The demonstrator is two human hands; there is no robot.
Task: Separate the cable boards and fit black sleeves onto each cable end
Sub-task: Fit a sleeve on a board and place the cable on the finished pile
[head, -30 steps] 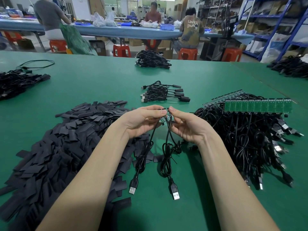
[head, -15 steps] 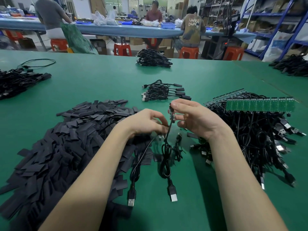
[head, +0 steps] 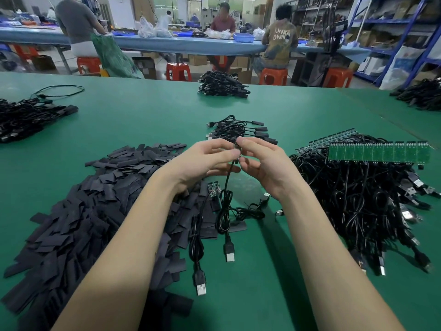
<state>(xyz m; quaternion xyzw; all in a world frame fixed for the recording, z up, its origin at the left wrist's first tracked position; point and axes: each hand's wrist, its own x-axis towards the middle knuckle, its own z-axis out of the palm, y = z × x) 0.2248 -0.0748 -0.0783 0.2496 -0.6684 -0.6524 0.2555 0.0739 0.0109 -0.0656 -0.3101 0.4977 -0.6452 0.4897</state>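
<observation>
green matting covers the wide surface (head: 143, 115), and behind it people sit on orange stools (head: 178, 71) at a long blue bench (head: 191, 47) with shelving along the right wall.

both hands are raised over the middle of the surface with their fingertips meeting. the left hand (head: 202, 161) and the right hand (head: 265, 166) each pinch the top end of one black cable (head: 226, 182) between thumb and forefinger, so both grips are closed on that cable end. what sits at the pinched tip is too small and too hidden by the fingers to tell. the cable hangs down from the fingers, loops in a coil and ends in a usb plug (head: 230, 253) lying flat on the surface.

just beside it, to the left, a second cable (head: 196, 244) lies on the surface with a small green board (head: 213, 189) at its far end and its own usb plug nearest the camera. that board rests at the edge of a big heap of flat black sleeves (head: 83, 206) spread across the left.

on the right lies a dense tangle of black cables (head: 358, 204) joined to a strip of green boards (head: 379, 151) still in one row. beyond the hands sits a small bundle of cables with black ends (head: 238, 130). further piles of cable lie far left (head: 26, 115), at the far middle (head: 222, 86) and far right (head: 422, 94).
</observation>
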